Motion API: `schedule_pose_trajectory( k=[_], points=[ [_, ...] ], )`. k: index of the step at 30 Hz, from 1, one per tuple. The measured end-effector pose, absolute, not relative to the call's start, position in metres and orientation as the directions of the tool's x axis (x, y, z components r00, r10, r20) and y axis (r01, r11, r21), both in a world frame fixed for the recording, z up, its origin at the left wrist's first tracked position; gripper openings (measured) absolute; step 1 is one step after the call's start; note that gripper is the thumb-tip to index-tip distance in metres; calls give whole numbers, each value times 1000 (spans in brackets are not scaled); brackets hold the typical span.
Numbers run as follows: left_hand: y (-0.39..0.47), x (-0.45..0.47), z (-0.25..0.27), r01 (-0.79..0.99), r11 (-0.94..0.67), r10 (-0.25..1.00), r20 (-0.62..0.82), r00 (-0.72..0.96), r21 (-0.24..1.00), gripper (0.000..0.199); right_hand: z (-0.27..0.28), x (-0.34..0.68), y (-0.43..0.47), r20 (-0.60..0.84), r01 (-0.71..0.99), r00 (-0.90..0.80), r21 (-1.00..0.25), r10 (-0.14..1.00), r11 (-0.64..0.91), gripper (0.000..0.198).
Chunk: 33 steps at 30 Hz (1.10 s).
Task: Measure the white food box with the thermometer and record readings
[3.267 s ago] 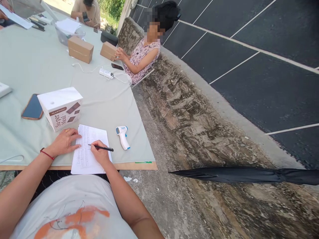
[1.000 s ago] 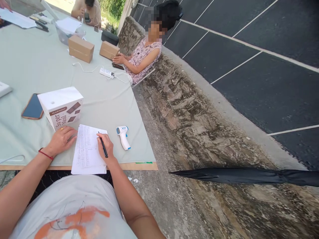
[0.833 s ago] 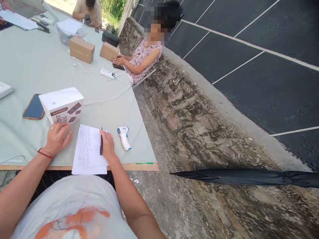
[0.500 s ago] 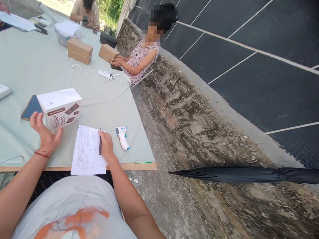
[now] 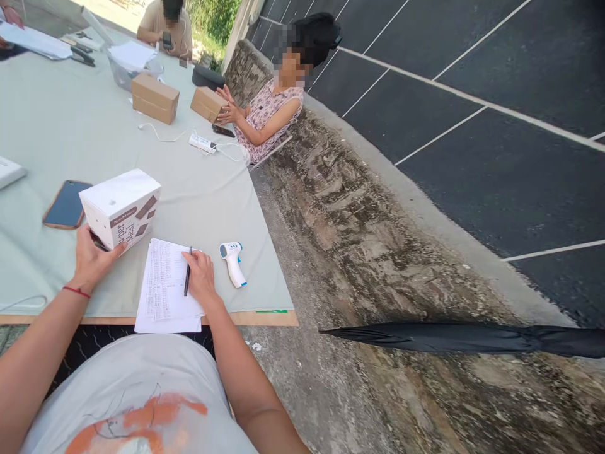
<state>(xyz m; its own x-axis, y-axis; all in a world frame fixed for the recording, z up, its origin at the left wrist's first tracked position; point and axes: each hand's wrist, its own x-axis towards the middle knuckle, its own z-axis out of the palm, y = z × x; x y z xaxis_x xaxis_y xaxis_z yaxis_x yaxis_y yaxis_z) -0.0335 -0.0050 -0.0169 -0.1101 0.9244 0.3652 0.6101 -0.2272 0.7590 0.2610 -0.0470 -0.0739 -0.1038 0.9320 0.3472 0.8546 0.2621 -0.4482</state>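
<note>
A white box (image 5: 120, 205) with brown print stands on the table in front of me. My left hand (image 5: 97, 255) grips its near lower corner, thumb along the printed front and fingers by the left side, partly hidden. Between the fingers of my right hand (image 5: 202, 272) is a black pen (image 5: 187, 272); this hand rests on sheets of paper (image 5: 163, 290) filled with rows of writing. Left of the box lies a phone (image 5: 67, 205) in a brown-edged case. To the right of the papers lies a white and blue infrared thermometer (image 5: 233, 265).
Two brown cardboard boxes (image 5: 155, 99) stand farther back, near a power strip (image 5: 202, 144) and a clear plastic bin (image 5: 126, 77). A person in a floral top (image 5: 265, 120) sits at the right edge. A folded black umbrella (image 5: 449, 337) juts in from the right.
My left hand has closed on the white box, which has turned slightly, baring more of the phone. The pen tilts a little more. The seated person's hands have gone from a phone to a cardboard box.
</note>
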Motion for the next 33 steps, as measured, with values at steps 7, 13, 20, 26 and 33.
schedule_pose_trajectory(
  k=[7,13,20,26,33],
  points=[
    [-14,-18,-3,329,-131,976,181,-123,935,71,-74,259,-46,357,862,-103,-434,929,263,45],
    [-15,-14,5,262,-125,992,118,40,957,70,-71,257,-44,377,854,-102,-441,921,275,44],
    [-16,-11,2,263,-125,992,119,42,957,71,-60,262,-55,398,854,-108,-431,911,290,46],
    [-19,-8,3,273,-99,995,86,58,957,75,-39,305,-77,403,925,166,-381,900,0,44],
    [-21,-6,7,264,-84,996,71,58,961,74,-25,339,-86,-76,869,403,-279,912,-408,56]
  ],
)
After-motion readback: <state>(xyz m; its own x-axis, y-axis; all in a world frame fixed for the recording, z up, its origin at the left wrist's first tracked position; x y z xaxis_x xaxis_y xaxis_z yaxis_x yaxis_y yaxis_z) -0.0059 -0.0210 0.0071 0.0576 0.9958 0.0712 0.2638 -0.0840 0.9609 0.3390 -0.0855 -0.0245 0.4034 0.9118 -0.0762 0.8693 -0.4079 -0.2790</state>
